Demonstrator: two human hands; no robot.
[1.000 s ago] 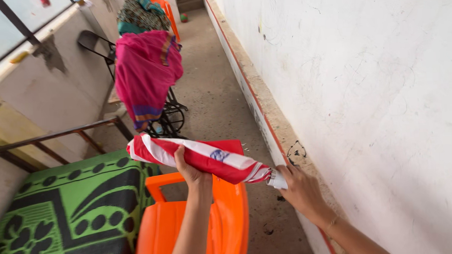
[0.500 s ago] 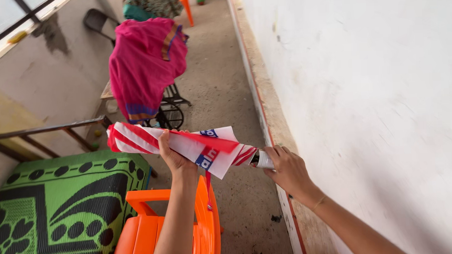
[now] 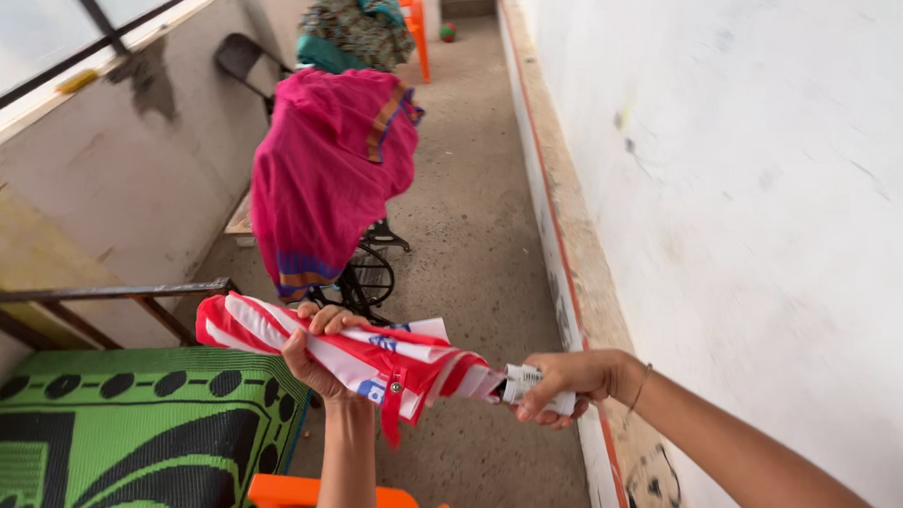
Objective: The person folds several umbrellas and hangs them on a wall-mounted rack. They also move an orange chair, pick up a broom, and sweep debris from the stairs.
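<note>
I hold a folded red and white striped umbrella (image 3: 375,357) roughly level in front of me, its canopy loosely bunched and a red strap with a snap hanging down from it. My left hand (image 3: 313,349) is wrapped around the canopy near its middle. My right hand (image 3: 566,380) grips the white handle end at the umbrella's right. Both arms reach up from the bottom of the view.
A green and black patterned mat (image 3: 128,446) lies at lower left beside a metal rail (image 3: 93,297). An orange plastic chair (image 3: 330,507) sits just below my arms. A pink cloth (image 3: 328,168) drapes over a treadle stand on the narrow concrete corridor. A white wall (image 3: 749,173) runs along the right.
My hands turned the umbrella about its axis, so the strap now hangs down in front. My right hand shifted from under the handle to gripping it from the side. The view tilted upward.
</note>
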